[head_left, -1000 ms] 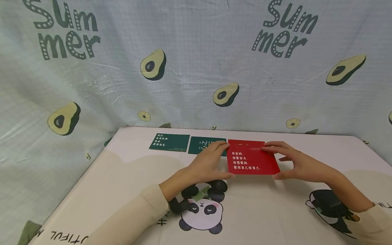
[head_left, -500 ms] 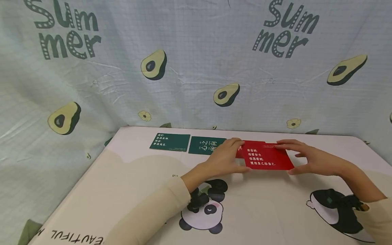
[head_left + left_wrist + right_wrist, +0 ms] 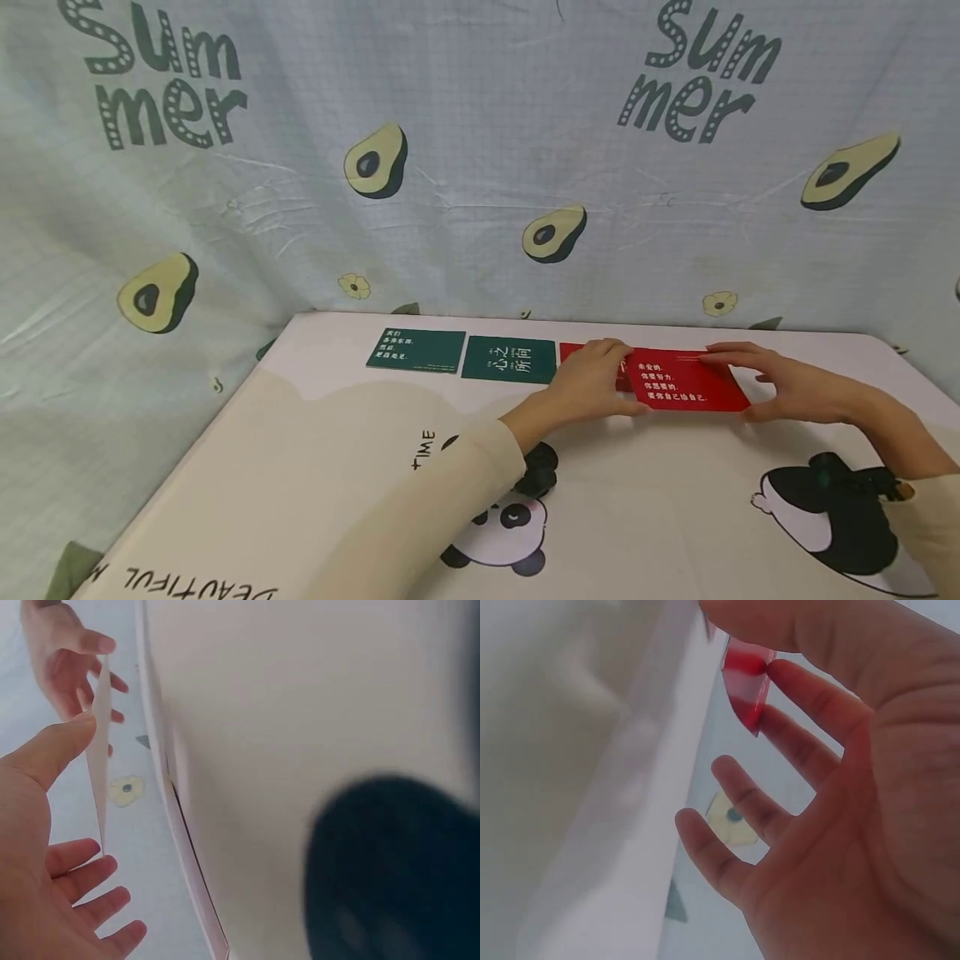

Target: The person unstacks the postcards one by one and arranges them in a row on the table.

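A red card (image 3: 686, 382) with white lettering is held between both hands, near the back of the table. My left hand (image 3: 588, 385) pinches its left edge between thumb and fingers. At the opposite edge, my right hand (image 3: 802, 387) grips it the same way. The left wrist view shows the card (image 3: 97, 772) edge-on with a pale underside, and the right hand (image 3: 64, 656) beyond it. In the right wrist view the card (image 3: 744, 690) lies against the fingertips. A second red card (image 3: 570, 351) is on the table, partly hidden by my left hand.
Two green cards with white lettering lie in a row to the left, one farther left (image 3: 416, 350) and one nearer (image 3: 510, 360). The pale table cover (image 3: 300, 467) has printed pandas. Behind the table hangs a curtain (image 3: 465, 167) with avocado prints.
Both hands have carried the red card to the right. The second red card and the nearer green card now show more behind it.
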Demonstrator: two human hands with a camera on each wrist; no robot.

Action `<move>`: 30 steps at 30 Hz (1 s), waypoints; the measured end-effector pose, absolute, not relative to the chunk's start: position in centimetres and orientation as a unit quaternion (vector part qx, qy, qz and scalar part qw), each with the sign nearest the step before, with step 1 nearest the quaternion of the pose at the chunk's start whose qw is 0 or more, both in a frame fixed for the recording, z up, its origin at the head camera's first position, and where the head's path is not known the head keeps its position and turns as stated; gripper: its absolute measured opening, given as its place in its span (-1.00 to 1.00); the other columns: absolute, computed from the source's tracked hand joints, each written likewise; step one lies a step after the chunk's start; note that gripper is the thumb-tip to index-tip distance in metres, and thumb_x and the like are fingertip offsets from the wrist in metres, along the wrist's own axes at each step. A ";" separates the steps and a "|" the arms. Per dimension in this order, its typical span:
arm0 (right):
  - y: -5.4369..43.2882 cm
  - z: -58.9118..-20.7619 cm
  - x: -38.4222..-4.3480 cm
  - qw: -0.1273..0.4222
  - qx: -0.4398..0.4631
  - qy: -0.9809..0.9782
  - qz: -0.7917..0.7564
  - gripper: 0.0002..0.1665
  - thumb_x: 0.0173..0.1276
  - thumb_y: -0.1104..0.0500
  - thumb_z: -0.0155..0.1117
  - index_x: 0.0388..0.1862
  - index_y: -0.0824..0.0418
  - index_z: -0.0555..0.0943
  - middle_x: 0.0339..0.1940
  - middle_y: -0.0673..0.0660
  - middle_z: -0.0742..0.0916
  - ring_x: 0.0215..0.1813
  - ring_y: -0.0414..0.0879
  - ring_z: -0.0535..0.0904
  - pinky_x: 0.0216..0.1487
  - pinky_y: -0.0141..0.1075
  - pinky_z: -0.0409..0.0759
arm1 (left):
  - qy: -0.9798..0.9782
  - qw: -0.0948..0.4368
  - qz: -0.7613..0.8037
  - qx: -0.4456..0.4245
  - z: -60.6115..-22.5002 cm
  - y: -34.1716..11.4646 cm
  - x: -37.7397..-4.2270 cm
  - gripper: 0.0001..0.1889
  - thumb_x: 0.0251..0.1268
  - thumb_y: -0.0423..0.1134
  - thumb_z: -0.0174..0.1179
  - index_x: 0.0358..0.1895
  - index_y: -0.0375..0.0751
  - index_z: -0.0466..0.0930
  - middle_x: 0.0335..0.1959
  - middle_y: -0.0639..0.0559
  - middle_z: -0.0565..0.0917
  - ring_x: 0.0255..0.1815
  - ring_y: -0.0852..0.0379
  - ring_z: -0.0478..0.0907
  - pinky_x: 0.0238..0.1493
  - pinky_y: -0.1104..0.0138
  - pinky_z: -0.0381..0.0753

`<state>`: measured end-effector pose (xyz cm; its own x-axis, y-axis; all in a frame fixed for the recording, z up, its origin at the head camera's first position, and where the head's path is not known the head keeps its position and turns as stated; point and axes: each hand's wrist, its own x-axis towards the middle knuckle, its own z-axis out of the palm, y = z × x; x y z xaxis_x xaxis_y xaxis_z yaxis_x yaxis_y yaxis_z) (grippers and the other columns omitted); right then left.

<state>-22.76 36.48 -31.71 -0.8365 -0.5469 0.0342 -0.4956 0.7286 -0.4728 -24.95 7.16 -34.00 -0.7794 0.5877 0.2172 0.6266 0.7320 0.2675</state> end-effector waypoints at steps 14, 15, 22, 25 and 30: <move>39.4 -31.9 -24.1 0.092 -0.217 0.942 -0.240 0.00 -0.05 0.19 0.52 0.39 0.19 0.26 0.37 0.38 0.26 0.27 0.36 0.17 -0.01 0.38 0.33 | -0.943 0.017 -0.131 -0.305 -34.2 10.9 -26.7 -0.16 -0.01 0.27 0.31 0.38 0.10 0.27 0.32 0.24 0.36 0.35 0.25 0.20 0.32 0.32 0.24; 39.5 -31.9 -24.2 0.094 -0.213 0.943 -0.238 0.01 -0.05 0.18 0.52 0.39 0.19 0.26 0.37 0.38 0.26 0.26 0.37 0.17 -0.01 0.38 0.34 | -0.943 0.014 -0.131 -0.306 -34.3 11.0 -26.7 -0.16 -0.01 0.27 0.31 0.39 0.12 0.27 0.33 0.24 0.35 0.35 0.25 0.19 0.32 0.32 0.23; 40.3 -32.1 -24.3 0.101 -0.202 0.945 -0.235 0.00 -0.06 0.14 0.52 0.39 0.21 0.28 0.37 0.41 0.25 0.26 0.40 0.14 -0.01 0.40 0.33 | -0.945 0.000 -0.128 -0.300 -34.8 12.2 -27.4 -0.13 -0.04 0.29 0.32 0.40 0.16 0.24 0.34 0.27 0.33 0.37 0.26 0.16 0.37 0.25 0.17; 40.7 -32.1 -24.5 0.103 -0.198 0.946 -0.235 0.00 -0.06 0.14 0.52 0.39 0.22 0.28 0.37 0.42 0.24 0.27 0.42 0.13 -0.01 0.42 0.31 | -0.946 -0.004 -0.129 -0.297 -34.8 12.8 -27.7 -0.13 -0.05 0.29 0.33 0.40 0.16 0.24 0.34 0.27 0.34 0.37 0.25 0.16 0.37 0.23 0.16; 41.3 -32.4 -24.5 0.113 -0.184 0.948 -0.234 0.00 -0.05 0.14 0.50 0.39 0.25 0.27 0.37 0.45 0.22 0.26 0.45 0.13 0.00 0.41 0.32 | -0.949 -0.012 -0.129 -0.289 -35.0 13.9 -27.8 -0.14 -0.06 0.28 0.34 0.39 0.17 0.27 0.32 0.28 0.36 0.37 0.25 0.17 0.37 0.22 0.16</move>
<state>-24.54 41.27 -32.36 -0.9069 -0.4012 -0.1286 -0.2955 0.8234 -0.4844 -27.78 13.88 -34.95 -0.8331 0.5508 0.0509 0.5444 0.8001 0.2519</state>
